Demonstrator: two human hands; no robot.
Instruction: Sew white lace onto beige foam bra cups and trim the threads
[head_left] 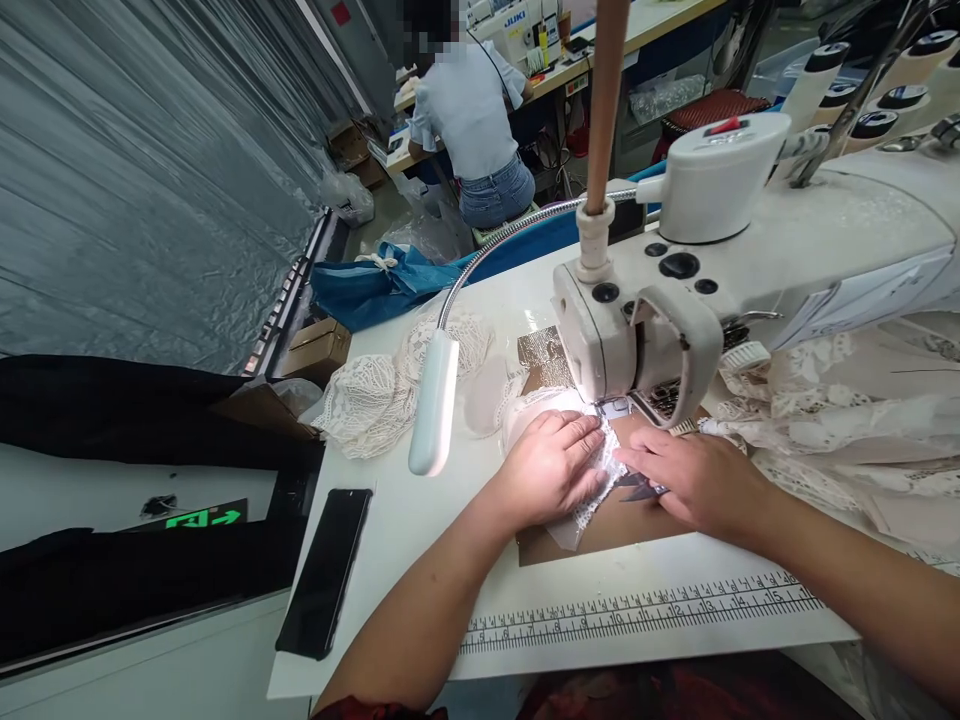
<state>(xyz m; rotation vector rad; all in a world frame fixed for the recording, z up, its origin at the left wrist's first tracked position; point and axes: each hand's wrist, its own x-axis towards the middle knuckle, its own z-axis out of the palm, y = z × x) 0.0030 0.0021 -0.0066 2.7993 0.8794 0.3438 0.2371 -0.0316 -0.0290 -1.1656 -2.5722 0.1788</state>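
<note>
My left hand [551, 468] lies flat with its fingers stretched over a white lace piece [583, 510], just in front of the needle area of the sewing machine [596, 345]. My right hand [694, 482] is curled round a small pair of scissors [637, 490], whose dark blades point left beneath the fingers. The thumb and forefinger of that hand reach the lace's right edge. Under the fabric is a brown plate [607, 535] set on the white table [405, 560]. The machine head partly hides the needle and presser foot.
Lace pieces [367, 400] lie at left beside a gooseneck lamp [435, 405]. A black phone [325, 570] rests near the left edge. A printed ruler [645, 612] runs along the front. Lace fabric [832, 430] is heaped at right. Another person [472, 120] sits beyond.
</note>
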